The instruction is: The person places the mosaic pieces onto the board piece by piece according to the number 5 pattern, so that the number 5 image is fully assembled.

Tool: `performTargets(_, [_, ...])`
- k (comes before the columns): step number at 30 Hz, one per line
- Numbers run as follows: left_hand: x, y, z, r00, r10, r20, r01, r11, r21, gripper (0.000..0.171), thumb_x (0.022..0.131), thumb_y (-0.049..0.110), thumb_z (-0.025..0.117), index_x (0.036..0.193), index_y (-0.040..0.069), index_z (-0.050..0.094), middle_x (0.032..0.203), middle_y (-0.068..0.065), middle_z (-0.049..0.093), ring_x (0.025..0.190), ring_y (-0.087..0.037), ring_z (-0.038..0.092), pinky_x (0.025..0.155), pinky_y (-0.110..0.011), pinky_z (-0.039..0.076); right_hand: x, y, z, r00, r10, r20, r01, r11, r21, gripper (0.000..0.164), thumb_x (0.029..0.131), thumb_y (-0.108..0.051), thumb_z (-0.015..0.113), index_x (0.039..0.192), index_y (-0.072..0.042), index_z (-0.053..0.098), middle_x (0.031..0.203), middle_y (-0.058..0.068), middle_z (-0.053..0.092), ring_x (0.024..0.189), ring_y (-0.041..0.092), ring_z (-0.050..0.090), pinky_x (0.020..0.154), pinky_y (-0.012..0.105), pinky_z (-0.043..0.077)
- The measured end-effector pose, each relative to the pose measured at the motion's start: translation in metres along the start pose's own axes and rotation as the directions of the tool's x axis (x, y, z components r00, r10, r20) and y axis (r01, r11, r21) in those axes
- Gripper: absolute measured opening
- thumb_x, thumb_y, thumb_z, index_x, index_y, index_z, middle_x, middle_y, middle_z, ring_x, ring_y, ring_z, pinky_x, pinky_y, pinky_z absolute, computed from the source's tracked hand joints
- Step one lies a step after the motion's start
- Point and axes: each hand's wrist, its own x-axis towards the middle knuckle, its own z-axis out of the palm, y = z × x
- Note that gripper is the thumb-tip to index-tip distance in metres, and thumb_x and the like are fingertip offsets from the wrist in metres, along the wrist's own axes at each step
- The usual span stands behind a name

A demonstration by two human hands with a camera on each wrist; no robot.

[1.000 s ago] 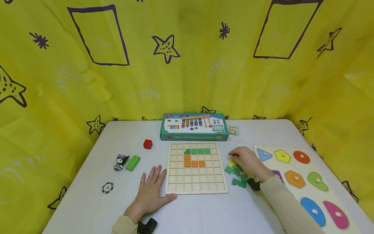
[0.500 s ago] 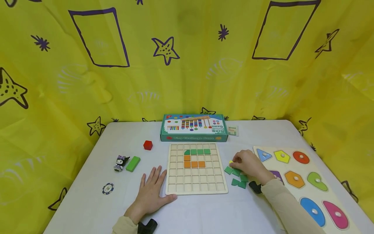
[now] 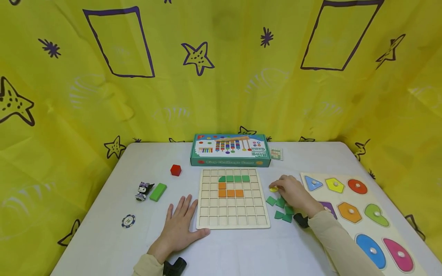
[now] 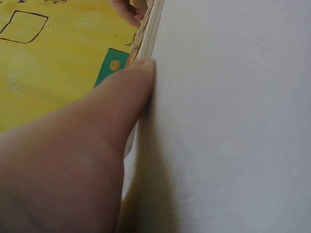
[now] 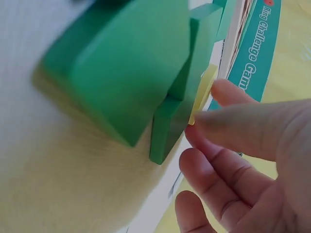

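My right hand (image 3: pixel 294 193) pinches a small yellow tile (image 3: pixel 273 189) between thumb and fingers, just right of the wooden grid board (image 3: pixel 233 220). In the right wrist view the yellow tile (image 5: pixel 204 92) shows edge-on at the fingertips, behind green tiles (image 5: pixel 126 63). Several loose green tiles (image 3: pixel 271 201) lie close below that hand. My left hand (image 3: pixel 178 229) rests spread on the table, its fingertips at the board's left edge and its thumb along the lower left corner. On the board sit a row of green tiles (image 3: pixel 237 178) and an L of orange tiles (image 3: pixel 230 193).
Behind the board stands a game box (image 3: pixel 230 151), with a small patterned card (image 3: pixel 277 154) beside it. A shape puzzle board (image 3: pixel 345 188) lies under the right forearm. At left are a red block (image 3: pixel 175 170), a green block (image 3: pixel 158 192), a figurine (image 3: pixel 142 191) and a chip (image 3: pixel 128 220).
My right fingers have closed on the yellow tile and shifted it slightly away from the green ones, toward the back. The left hand keeps its place.
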Motion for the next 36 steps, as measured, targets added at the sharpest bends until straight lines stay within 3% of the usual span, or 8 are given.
performTargets(5, [0.000,-0.001,0.001,1.000,-0.003,0.003,0.003,1.000,0.012,0.103,0.078,0.077,0.055,0.151,0.008,0.036,0.159,-0.014,0.023,0.146,-0.034,0.009,0.111,-0.062,0.000,0.005,-0.001,0.001,0.995,0.101,-0.024,-0.102,0.994,-0.028,0.025,0.094,-0.014,0.065,0.115,0.000,0.068,0.086,0.005,0.061,0.079,0.024,0.050,0.072,0.041,0.044])
performTargets(8, [0.001,-0.001,0.001,1.000,-0.001,0.000,0.001,1.000,0.010,0.103,0.078,0.077,0.056,0.151,0.007,0.036,0.159,-0.015,0.023,0.146,-0.035,0.009,0.111,-0.062,0.001,0.009,-0.005,0.001,0.981,0.193,-0.006,-0.193,0.978,-0.082,0.035,0.091,-0.034,0.071,0.104,-0.002,0.070,0.079,0.003,0.059,0.077,0.025,0.049,0.072,0.043,0.041])
performTargets(10, [0.001,-0.001,0.001,1.000,0.003,-0.002,-0.003,1.000,0.008,0.103,0.078,0.077,0.055,0.151,0.007,0.036,0.158,-0.015,0.023,0.146,-0.035,0.010,0.111,-0.063,0.001,0.012,-0.007,0.001,0.974,0.227,0.013,-0.224,0.968,-0.117,0.036,0.088,-0.039,0.073,0.095,-0.004,0.070,0.076,0.002,0.059,0.075,0.025,0.049,0.072,0.045,0.040])
performTargets(19, [0.001,-0.001,0.001,1.000,0.007,-0.008,-0.007,1.000,0.015,0.102,0.079,0.076,0.055,0.151,0.007,0.036,0.158,-0.015,0.023,0.146,-0.035,0.010,0.111,-0.062,0.001,0.014,-0.014,0.004,0.985,0.173,0.010,-0.167,0.964,-0.205,0.026,0.086,-0.029,0.076,0.094,-0.006,0.070,0.080,0.003,0.065,0.075,0.024,0.054,0.070,0.046,0.043])
performTargets(25, [0.001,-0.001,0.001,1.000,0.014,-0.010,-0.013,1.000,0.022,0.102,0.079,0.077,0.055,0.151,0.006,0.037,0.158,-0.016,0.024,0.146,-0.036,0.011,0.111,-0.063,0.003,0.014,-0.015,0.005,0.989,0.149,0.023,-0.142,0.972,-0.190,0.022,0.085,-0.025,0.074,0.095,-0.006,0.069,0.071,-0.001,0.058,0.072,0.023,0.050,0.069,0.045,0.042])
performTargets(31, [0.000,-0.001,0.000,1.000,0.010,-0.010,-0.010,1.000,0.026,0.102,0.079,0.077,0.055,0.150,0.006,0.037,0.158,-0.016,0.025,0.146,-0.036,0.012,0.111,-0.063,0.004,0.016,-0.017,0.005,0.988,0.144,0.059,-0.136,0.982,-0.130,0.023,0.082,-0.015,0.072,0.102,-0.005,0.069,0.082,0.004,0.060,0.076,0.024,0.052,0.070,0.044,0.045])
performTargets(36, [0.000,-0.001,0.000,1.000,0.007,-0.002,-0.007,1.000,0.018,0.103,0.079,0.077,0.055,0.151,0.006,0.036,0.158,-0.016,0.024,0.146,-0.035,0.011,0.111,-0.063,0.003,0.016,-0.018,0.006,0.981,0.183,0.062,-0.176,0.979,-0.101,0.029,0.085,-0.018,0.075,0.106,0.001,0.068,0.083,0.005,0.060,0.077,0.024,0.053,0.071,0.043,0.045])
